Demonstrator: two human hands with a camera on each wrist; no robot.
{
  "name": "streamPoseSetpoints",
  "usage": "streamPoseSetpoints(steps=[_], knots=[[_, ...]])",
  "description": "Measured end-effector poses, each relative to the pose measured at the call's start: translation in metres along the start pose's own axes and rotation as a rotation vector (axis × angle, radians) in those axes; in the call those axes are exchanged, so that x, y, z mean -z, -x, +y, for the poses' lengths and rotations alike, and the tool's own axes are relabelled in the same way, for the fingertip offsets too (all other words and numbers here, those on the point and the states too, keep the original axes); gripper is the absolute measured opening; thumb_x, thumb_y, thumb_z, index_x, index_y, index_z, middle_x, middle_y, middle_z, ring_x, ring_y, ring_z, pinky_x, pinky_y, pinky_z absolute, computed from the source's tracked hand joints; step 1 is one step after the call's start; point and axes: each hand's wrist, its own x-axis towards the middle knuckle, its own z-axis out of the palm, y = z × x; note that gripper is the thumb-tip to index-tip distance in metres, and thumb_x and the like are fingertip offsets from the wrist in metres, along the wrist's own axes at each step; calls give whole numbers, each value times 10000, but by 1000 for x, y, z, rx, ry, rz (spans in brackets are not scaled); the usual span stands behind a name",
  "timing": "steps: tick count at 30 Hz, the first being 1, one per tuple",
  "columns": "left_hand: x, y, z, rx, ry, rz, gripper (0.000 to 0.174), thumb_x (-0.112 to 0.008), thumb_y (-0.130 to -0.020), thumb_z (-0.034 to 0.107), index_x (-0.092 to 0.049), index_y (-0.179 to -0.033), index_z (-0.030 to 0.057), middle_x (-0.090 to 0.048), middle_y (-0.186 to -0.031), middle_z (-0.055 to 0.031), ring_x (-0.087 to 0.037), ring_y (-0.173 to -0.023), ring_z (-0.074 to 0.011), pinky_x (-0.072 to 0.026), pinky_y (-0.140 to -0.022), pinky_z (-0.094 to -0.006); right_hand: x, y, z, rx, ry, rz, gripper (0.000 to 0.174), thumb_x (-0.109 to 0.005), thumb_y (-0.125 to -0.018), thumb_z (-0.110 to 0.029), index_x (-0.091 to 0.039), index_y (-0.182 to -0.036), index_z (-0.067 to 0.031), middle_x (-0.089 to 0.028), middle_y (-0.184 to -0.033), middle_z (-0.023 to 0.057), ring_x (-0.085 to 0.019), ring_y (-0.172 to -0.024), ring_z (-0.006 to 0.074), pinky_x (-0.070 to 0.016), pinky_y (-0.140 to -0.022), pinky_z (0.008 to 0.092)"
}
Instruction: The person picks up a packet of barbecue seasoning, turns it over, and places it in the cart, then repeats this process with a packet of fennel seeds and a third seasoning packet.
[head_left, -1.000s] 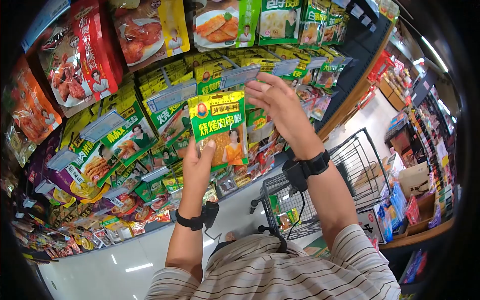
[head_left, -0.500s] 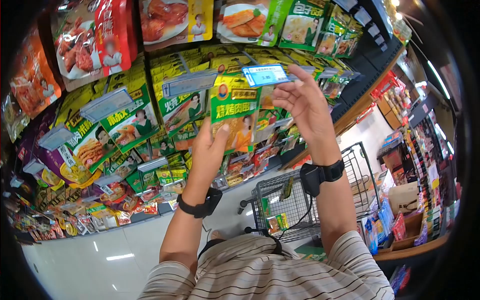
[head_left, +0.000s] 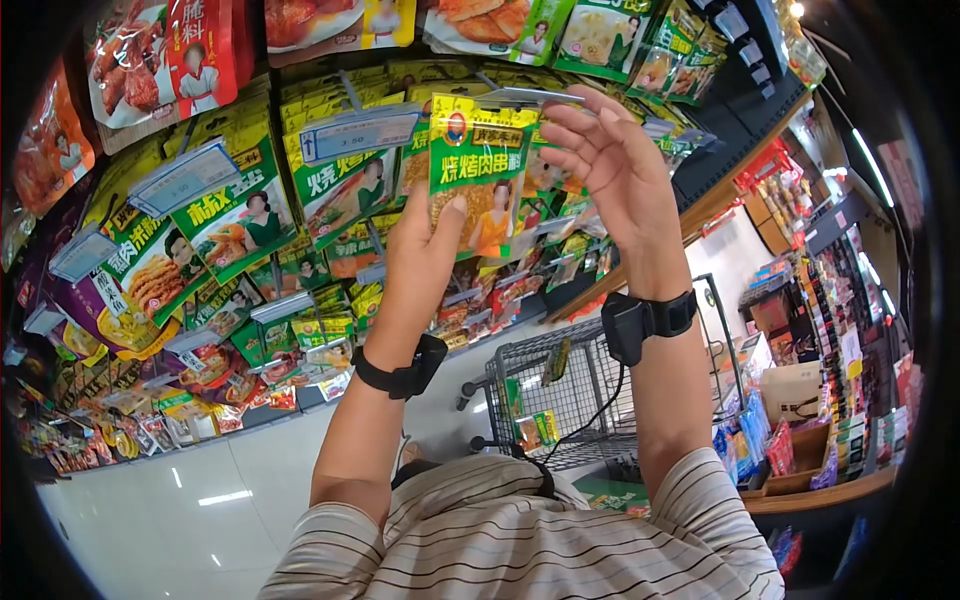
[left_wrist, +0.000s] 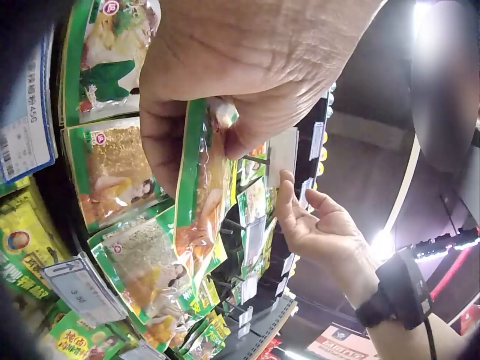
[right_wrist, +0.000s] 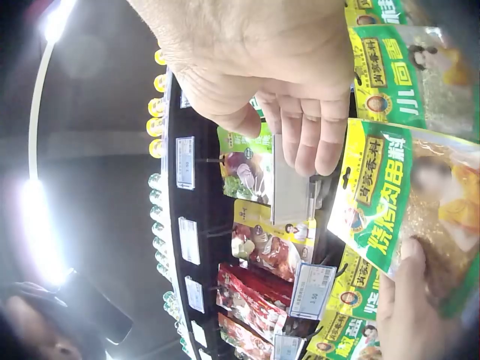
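Observation:
A green and yellow seasoning packet [head_left: 478, 185] is pinched in my left hand [head_left: 422, 240], thumb across its front and fingers behind. The left wrist view shows the packet [left_wrist: 201, 202] edge-on, in front of hanging rows of similar packets. My right hand [head_left: 622, 165] is raised beside it, fingers loosely extended at a price tag holder [head_left: 530, 97]. Tilted up, the holder shows almost edge-on in the head view. In the right wrist view the fingers [right_wrist: 309, 139] lie against the tag holder [right_wrist: 291, 184], with the thumb apart from them.
More seasoning packets [head_left: 240, 220] hang on hooks with price tags [head_left: 360, 132]. Larger pouches [head_left: 160, 60] hang above. A wire shopping cart [head_left: 590, 390] holding a few packets stands below the right forearm. Wooden-edged display shelves [head_left: 820, 485] are on the right.
Both hands and the packet have shifted up and right in the head view. The price tag at my right fingers has tipped upward from facing me to nearly edge-on. The packet stays in my left hand.

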Motion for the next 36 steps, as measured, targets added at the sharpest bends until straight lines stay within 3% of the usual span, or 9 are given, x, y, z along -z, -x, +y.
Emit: streamPoseSetpoints(steps=[4, 7, 16, 22, 27, 30, 34, 36], knots=[[-6, -9, -10, -72, 43, 35, 301, -547, -1005, 217, -561, -1220, 6, -685, -1002, -106, -618, -868, -167, -488, -792, -330, 1, 4, 1, -9, -40, -5, 420, -503, -1001, -193, -504, -1326, 73, -666, -1163, 224, -684, -1047, 299, -576, -903, 413], [-3, -13, -13, 32, 51, -19, 340, -539, -1020, 155, -521, -1318, -8, -644, -1201, -78, -604, -1056, -122, -492, -906, -288, 5, 9, 3, -25, -54, -13, 416, -502, -1001, -183, -506, -1331, 71, -667, -1144, 207, -683, -1053, 301, -577, -896, 414], [-14, -15, -10, 28, 96, 60, 298, -556, -1015, 190, -558, -1248, 4, -659, -1088, -55, -611, -931, -99, -497, -818, -269, 10, 19, 10, -52, -190, -71, 398, -499, -1015, -158, -489, -1355, 48, -642, -1158, 178, -676, -1064, 312, -579, -898, 431], [-9, -21, -15, 5, -89, 138, 271, -566, -997, 194, -581, -1185, 0, -647, -995, -25, -562, -810, -87, -459, -713, -269, 12, 26, 20, -73, -216, -72, 469, -512, -1003, -183, -430, -1420, 15, -638, -1223, 179, -654, -1129, 329, -556, -945, 432], [5, -37, -22, 65, -365, 241, 384, -604, -960, 281, -585, -1136, -59, -663, -970, -184, -588, -814, -243, -475, -758, -404, 13, 37, 28, -83, -231, -64, 480, -503, -1014, -185, -394, -1443, 4, -599, -1286, 224, -656, -1123, 343, -558, -938, 438], [12, -40, -20, 153, -553, 173, 396, -607, -959, 293, -585, -1131, -64, -662, -969, -170, -591, -844, -244, -476, -789, -401, 15, 57, 30, -117, -227, -48, 464, -505, -1022, -203, -406, -1426, 4, -571, -1324, 258, -659, -1114, 355, -561, -928, 448], [37, -33, -40, -117, -554, 24, 353, -612, -970, 233, -580, -1177, -51, -651, -1072, -136, -596, -957, -219, -465, -887, -361, 48, 92, 46, -152, -203, 3, 455, -504, -1025, -238, -440, -1390, 27, -612, -1263, 256, -671, -1083, 356, -562, -929, 452], [31, -4, -28, -214, -555, 105, 417, -612, -994, 268, -554, -1238, -64, -604, -1225, -184, -586, -1099, -242, -448, -959, -373, 76, 117, 56, -161, -213, 36, 454, -505, -1026, -254, -463, -1368, 42, -629, -1237, 251, -677, -1070, 350, -564, -926, 451]])
